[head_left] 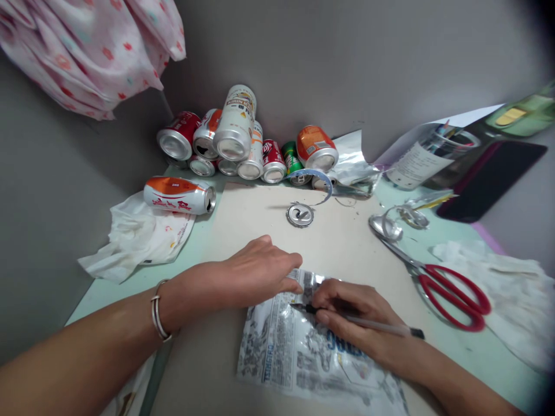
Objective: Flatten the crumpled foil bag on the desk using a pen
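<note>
A shiny silver-grey printed sheet (281, 352) with blue and black lettering lies in front of me on a pale board (195, 364). My right hand (359, 315) grips a pen (385, 326) with a clear barrel and black ends, its tip touching or just over the sheet's upper left part. At the sheet's top edge rests my left hand (260, 274), thumb and index finger apart, other fingers partly hidden beneath. A cut-off can top (300, 215) lies on the board beyond both hands.
Stacked drink cans (236, 124) line the back wall, with one can (180, 195) on its side over crumpled tissue (125, 242). A curled metal strip (323, 182) lies behind the can top. Red-handled scissors (453, 294), a pen cup (427, 159) and a dark phone-like slab (492, 182) are right.
</note>
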{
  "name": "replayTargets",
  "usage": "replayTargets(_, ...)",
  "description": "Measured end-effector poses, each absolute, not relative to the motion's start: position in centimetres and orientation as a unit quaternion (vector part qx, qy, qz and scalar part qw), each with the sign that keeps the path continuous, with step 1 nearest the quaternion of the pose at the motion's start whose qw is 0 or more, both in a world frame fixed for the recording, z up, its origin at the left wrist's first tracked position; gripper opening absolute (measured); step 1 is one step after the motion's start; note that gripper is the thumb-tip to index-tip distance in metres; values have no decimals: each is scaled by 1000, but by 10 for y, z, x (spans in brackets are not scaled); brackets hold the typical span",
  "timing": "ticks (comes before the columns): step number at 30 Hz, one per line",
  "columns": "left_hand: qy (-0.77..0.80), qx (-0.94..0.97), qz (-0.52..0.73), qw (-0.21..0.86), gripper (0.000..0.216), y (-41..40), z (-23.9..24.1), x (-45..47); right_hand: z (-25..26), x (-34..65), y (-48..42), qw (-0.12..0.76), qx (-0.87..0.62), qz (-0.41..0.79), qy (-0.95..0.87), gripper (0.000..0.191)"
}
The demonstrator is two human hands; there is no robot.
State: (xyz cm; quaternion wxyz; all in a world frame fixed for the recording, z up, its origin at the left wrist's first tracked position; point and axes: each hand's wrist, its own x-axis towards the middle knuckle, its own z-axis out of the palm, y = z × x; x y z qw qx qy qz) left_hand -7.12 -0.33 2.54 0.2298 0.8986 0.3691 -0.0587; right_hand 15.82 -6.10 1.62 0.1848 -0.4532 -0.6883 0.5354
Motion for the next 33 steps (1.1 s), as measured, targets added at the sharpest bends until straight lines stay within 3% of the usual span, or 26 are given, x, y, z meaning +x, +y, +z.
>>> replayTargets(33, 363, 901, -52, 230, 29, -3, 25, -72, 14, 159, -60, 168, -472, 491, -713, 21)
